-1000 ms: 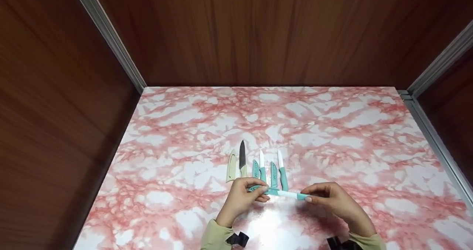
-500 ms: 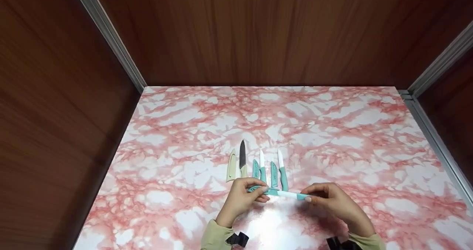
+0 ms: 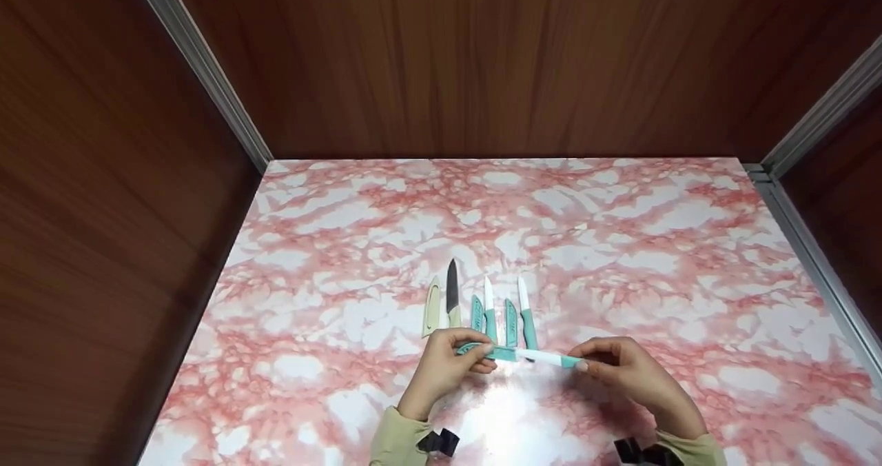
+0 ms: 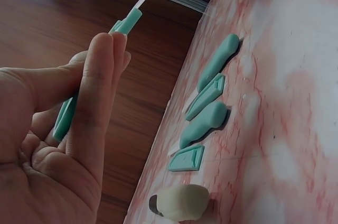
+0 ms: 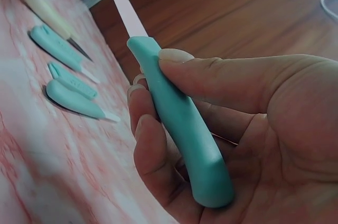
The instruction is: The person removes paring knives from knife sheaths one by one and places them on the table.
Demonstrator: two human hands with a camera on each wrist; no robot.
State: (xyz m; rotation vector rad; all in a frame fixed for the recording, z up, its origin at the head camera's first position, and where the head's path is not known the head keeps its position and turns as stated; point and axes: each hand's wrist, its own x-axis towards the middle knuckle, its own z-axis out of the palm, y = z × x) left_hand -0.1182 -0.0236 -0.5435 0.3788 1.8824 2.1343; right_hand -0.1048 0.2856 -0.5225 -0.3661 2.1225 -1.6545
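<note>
In the head view my left hand pinches a teal knife sheath between thumb and fingers. Opposite it, my right hand grips a paring knife by its teal handle, thumb along the side. The white blade points left, its tip right at the mouth of the sheath. Both are held above the table in front of a row of knives. Fingers hide part of the sheath in the left wrist view.
Beyond my hands lie a dark-bladed knife with its cream sheath, and two teal-handled knives, left and right. Each has a teal sheath, left and right, beside it. Wooden panels border the marbled table.
My hands have drawn slightly apart, the right hand moving right with the knife. More white blade shows now, with its tip at the sheath's mouth. The knives on the table stay put.
</note>
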